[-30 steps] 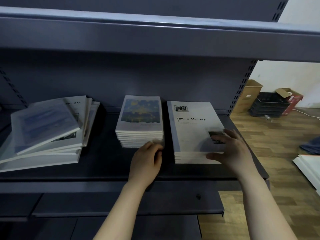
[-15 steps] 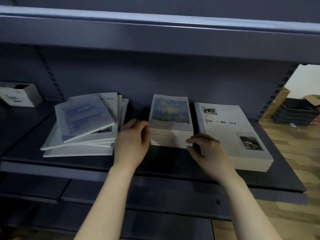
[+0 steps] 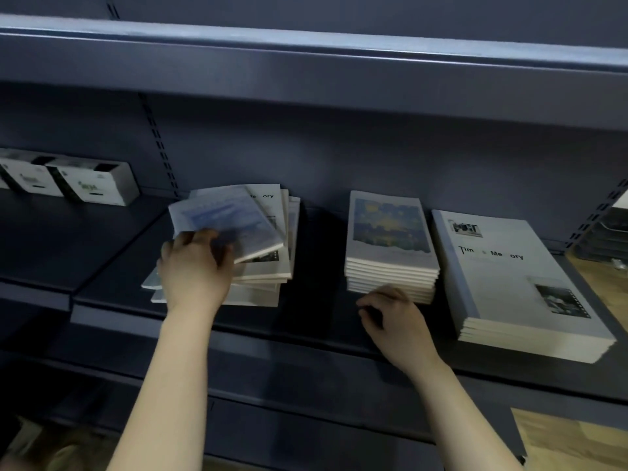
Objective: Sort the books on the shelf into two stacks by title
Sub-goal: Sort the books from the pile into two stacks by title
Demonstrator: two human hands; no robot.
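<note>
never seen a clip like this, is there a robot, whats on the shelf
No robot: a person works with bare hands, and the one camera sits on their head, looking down, so the arms are their own. On the dark shelf lie a messy pile of mixed books at left, a neat stack with painted covers in the middle and a stack of larger white books at right. White boxes stand further left. The left hand grips the blue-covered book atop the messy pile. The right hand holds nothing, fingers loosely curled before the neat stack.
</note>
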